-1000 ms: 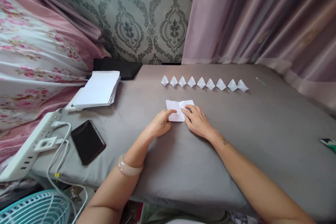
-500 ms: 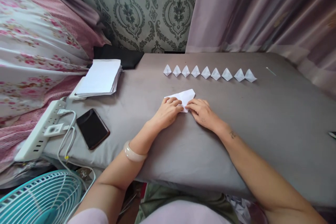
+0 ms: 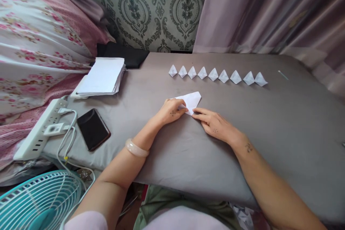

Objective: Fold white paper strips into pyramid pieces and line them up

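A partly folded sheet of white paper [image 3: 192,100] lies on the grey cloth in front of me. My left hand [image 3: 174,110] is closed on its left part, thumb and fingers pinching a flap near the lower edge. At the paper's lower corner, my right hand [image 3: 212,122] rests with its fingers stretched out, the fingertips touching the edge. Behind the sheet stands a row of several small folded white paper shapes [image 3: 214,74], pointed at the top.
A stack of white paper [image 3: 104,75] sits at the back left, by a black item [image 3: 121,54]. Nearer are a phone [image 3: 93,129], a power strip [image 3: 40,131] with cables and a teal fan [image 3: 43,201]. A thin white stick [image 3: 283,75] lies at right.
My right hand has slid a little right and toward me, its fingers straighter. My left hand has rolled over, showing its thumb side at the flap. The view has shifted slightly.
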`<state>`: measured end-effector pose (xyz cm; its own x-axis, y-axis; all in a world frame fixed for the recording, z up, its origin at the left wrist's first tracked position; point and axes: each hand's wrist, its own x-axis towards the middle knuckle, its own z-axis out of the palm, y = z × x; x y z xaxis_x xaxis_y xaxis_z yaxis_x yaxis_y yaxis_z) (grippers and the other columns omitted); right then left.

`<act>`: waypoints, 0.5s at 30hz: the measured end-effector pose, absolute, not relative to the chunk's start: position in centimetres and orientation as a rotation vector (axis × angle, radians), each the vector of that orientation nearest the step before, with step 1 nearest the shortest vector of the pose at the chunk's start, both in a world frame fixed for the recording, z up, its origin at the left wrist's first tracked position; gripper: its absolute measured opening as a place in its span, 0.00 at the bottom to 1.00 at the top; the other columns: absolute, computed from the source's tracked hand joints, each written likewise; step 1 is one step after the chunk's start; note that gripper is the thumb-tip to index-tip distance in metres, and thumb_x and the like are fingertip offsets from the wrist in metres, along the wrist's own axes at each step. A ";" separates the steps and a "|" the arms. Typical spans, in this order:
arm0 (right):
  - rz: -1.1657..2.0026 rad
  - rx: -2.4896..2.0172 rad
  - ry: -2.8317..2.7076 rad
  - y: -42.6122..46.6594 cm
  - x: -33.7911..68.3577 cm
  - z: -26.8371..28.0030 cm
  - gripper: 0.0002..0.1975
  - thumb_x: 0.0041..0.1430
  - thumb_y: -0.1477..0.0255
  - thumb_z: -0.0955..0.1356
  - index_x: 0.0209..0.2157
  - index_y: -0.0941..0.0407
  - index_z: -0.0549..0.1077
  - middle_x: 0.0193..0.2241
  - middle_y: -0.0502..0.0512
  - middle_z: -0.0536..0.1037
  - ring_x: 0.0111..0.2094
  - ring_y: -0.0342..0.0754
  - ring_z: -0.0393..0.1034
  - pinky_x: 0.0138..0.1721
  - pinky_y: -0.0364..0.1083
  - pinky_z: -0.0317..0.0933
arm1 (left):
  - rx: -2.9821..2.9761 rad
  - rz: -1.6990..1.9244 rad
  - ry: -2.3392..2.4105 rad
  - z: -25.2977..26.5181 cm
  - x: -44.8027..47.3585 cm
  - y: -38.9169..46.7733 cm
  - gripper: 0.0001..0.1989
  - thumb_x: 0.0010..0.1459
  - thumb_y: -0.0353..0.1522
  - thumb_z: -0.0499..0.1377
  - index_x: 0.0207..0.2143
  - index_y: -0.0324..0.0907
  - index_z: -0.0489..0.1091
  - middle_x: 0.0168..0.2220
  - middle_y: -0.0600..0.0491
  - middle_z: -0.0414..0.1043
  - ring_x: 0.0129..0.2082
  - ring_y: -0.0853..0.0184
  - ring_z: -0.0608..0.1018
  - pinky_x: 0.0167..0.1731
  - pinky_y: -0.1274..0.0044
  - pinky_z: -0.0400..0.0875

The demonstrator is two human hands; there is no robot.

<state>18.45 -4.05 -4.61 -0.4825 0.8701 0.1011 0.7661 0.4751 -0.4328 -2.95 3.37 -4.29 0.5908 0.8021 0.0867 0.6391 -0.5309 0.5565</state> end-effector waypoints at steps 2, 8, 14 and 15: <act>0.499 -1.396 -2.416 -4.0 18.5 -4.5 0.24 0.58 0.80 0.58 0.51 0.49 0.74 0.58 0.51 0.68 0.54 0.51 0.69 0.55 0.51 0.63 | 2.351 0.428 1.216 -4.3 -2.6 3.5 0.09 0.59 0.37 0.56 0.34 0.40 0.72 0.33 0.50 0.73 0.35 0.64 0.73 0.40 0.72 0.63; 0.529 -1.418 -2.397 -3.9 18.5 -4.2 0.24 0.59 0.81 0.57 0.50 0.52 0.75 0.58 0.53 0.69 0.54 0.52 0.68 0.55 0.51 0.63 | 2.275 0.319 1.298 -4.2 -2.1 4.2 0.10 0.56 0.38 0.57 0.30 0.39 0.69 0.31 0.52 0.71 0.32 0.65 0.71 0.34 0.75 0.61; 0.560 -1.415 -2.373 -3.7 18.6 -4.5 0.23 0.58 0.81 0.58 0.49 0.51 0.75 0.58 0.51 0.68 0.55 0.51 0.67 0.55 0.51 0.62 | 2.195 0.218 1.308 -3.6 -2.0 4.6 0.09 0.55 0.37 0.57 0.31 0.40 0.69 0.26 0.56 0.66 0.28 0.68 0.67 0.33 0.76 0.58; 0.562 -1.404 -2.364 -3.7 18.6 -4.5 0.23 0.58 0.81 0.58 0.49 0.51 0.75 0.58 0.51 0.69 0.55 0.51 0.67 0.55 0.51 0.62 | 2.196 0.216 1.304 -3.6 -2.0 4.6 0.09 0.55 0.37 0.57 0.31 0.40 0.68 0.26 0.56 0.66 0.28 0.68 0.67 0.33 0.75 0.58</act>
